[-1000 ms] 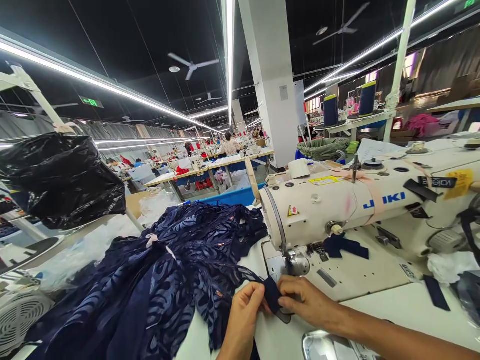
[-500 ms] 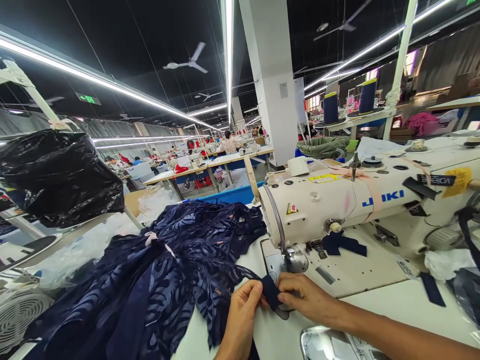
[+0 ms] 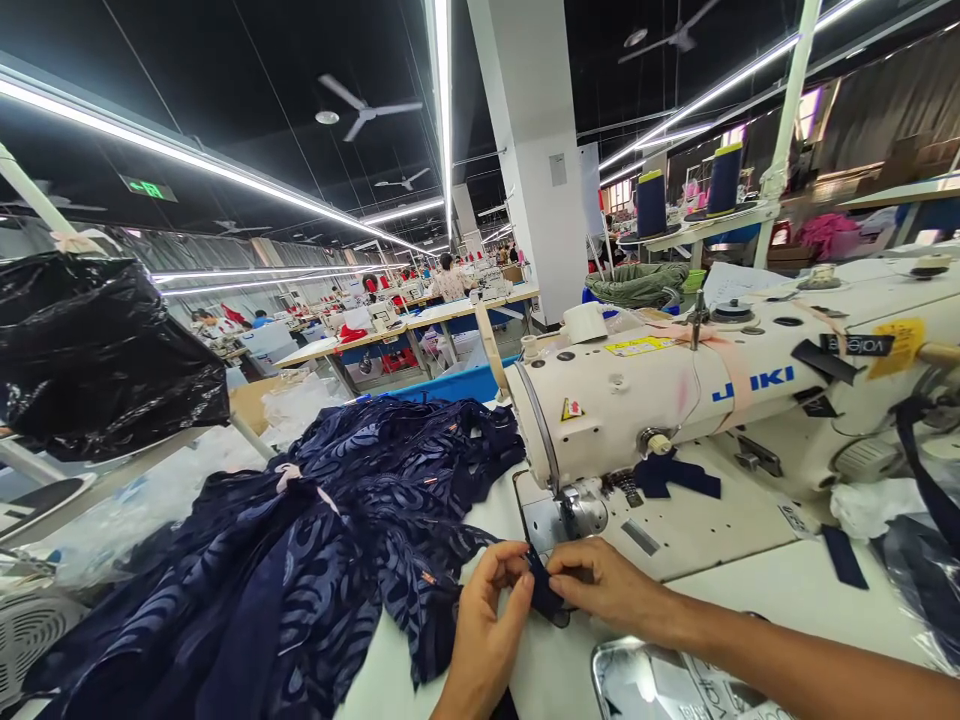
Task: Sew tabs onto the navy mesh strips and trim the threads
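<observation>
A small dark navy fabric strip [image 3: 543, 584] is pinched between my two hands, just in front of the needle area of a white sewing machine [image 3: 622, 400]. My left hand [image 3: 491, 615] holds its left edge between thumb and fingers. On the other side, my right hand [image 3: 604, 580] grips the right edge with closed fingertips. To the left, a large heap of navy patterned garments [image 3: 337, 530] spreads over the table, tied in one place with a pale pink strip [image 3: 289, 477]. The machine's presser foot [image 3: 570, 512] stands just beyond my fingers.
Navy fabric scraps [image 3: 675, 475] lie on the machine bed, and another navy piece [image 3: 844, 556] rests farther right. A shiny metallic plate [image 3: 645, 680] sits near the front edge. A black plastic bag [image 3: 105, 350] hangs at left. Thread cones [image 3: 650, 204] stand behind the machine.
My left fingers have shifted their grip on the fabric strip, which now appears turned more edge-on. Both hands stay close to the needle area. The whole view has shifted slightly.
</observation>
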`<state>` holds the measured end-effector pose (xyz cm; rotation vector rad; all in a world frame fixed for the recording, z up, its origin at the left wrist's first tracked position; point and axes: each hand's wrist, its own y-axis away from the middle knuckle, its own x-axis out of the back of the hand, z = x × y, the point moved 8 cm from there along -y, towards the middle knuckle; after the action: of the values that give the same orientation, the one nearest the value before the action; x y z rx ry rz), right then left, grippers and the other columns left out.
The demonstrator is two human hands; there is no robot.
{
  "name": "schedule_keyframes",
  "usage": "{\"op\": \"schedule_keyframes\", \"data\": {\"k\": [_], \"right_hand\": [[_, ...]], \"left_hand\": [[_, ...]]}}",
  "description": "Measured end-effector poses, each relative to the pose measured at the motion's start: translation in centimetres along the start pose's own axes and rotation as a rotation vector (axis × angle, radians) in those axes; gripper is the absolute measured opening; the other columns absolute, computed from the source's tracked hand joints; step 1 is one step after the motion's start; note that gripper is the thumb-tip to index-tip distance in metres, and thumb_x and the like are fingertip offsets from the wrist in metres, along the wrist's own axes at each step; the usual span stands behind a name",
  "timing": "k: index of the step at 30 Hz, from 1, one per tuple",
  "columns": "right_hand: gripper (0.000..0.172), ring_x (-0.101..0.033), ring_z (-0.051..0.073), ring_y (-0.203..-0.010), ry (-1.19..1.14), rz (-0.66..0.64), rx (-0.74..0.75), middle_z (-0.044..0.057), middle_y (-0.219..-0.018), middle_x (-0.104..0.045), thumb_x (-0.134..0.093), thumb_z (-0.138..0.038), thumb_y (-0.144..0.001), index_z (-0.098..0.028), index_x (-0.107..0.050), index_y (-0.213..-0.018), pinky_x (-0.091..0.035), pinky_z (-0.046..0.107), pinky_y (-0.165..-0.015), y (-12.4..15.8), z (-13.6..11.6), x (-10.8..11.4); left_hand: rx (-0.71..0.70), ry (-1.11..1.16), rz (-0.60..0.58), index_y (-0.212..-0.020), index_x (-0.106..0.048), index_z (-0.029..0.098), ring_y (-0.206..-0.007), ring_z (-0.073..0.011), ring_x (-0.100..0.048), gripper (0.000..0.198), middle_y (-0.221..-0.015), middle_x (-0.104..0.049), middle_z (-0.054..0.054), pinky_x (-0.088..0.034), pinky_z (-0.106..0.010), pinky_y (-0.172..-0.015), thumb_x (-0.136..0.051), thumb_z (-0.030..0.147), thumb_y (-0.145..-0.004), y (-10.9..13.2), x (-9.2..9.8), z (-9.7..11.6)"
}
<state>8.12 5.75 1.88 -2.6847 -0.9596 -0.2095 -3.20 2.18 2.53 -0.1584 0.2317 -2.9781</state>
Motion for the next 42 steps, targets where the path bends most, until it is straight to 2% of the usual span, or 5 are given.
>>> {"op": "schedule_keyframes", "data": {"k": [11,25,35,38,42], "right_hand": [[0.013,-0.038,0.008,-0.049,-0.223,-0.047,-0.056,-0.004,-0.052,-0.042,-0.049,-0.026,-0.065,-0.015,-0.055,-0.06,-0.029,0.021,-0.046,0.1,-0.1,0.0],[0.011,-0.036,0.008,-0.049,-0.178,-0.074,-0.028,-0.005,-0.05,-0.041,-0.049,-0.019,-0.065,-0.016,-0.054,-0.056,-0.028,0.021,-0.046,0.1,-0.5,0.0],[0.009,-0.036,0.006,-0.049,-0.26,-0.126,-0.033,-0.006,-0.054,-0.043,-0.052,-0.016,-0.065,-0.014,-0.057,-0.057,-0.028,0.02,-0.048,0.2,-0.3,-0.5],[0.016,-0.036,0.007,-0.047,-0.255,-0.13,-0.047,-0.006,-0.052,-0.042,-0.055,-0.025,-0.069,-0.015,-0.055,-0.056,-0.029,0.02,-0.046,0.0,0.2,-0.5],[0.044,-0.038,0.008,-0.045,-0.296,-0.076,-0.1,-0.005,-0.048,-0.041,-0.054,-0.056,-0.071,-0.014,-0.053,-0.058,-0.031,0.022,-0.046,-0.3,0.8,0.2]], "left_hand": [[0.03,0.114,-0.15,-0.079,-0.055,0.019,-0.058,-0.0109,-0.043,0.027,-0.06,-0.047,0.004,-0.036,-0.021,-0.056,-0.07,0.035,-0.064,0.0,-1.2,0.6],[0.006,-0.044,-0.164,-0.068,-0.062,0.017,-0.062,-0.0134,-0.047,0.01,-0.062,-0.053,0.001,-0.037,-0.023,-0.061,-0.064,0.026,-0.064,0.3,-1.5,0.8],[-0.057,-0.18,-0.237,-0.065,-0.061,0.017,-0.059,-0.0136,-0.047,0.011,-0.06,-0.055,-0.001,-0.036,-0.024,-0.059,-0.061,0.027,-0.07,0.4,-1.5,0.9],[-0.082,-0.183,-0.23,-0.069,-0.061,0.018,-0.062,-0.0143,-0.049,0.01,-0.063,-0.056,-0.001,-0.037,-0.023,-0.061,-0.061,0.028,-0.07,0.4,-1.4,0.9],[-0.088,-0.113,-0.23,-0.083,-0.06,0.019,-0.069,-0.0154,-0.052,0.016,-0.071,-0.059,0.0,-0.039,-0.024,-0.067,-0.063,0.028,-0.07,0.4,-1.4,0.6]]}}
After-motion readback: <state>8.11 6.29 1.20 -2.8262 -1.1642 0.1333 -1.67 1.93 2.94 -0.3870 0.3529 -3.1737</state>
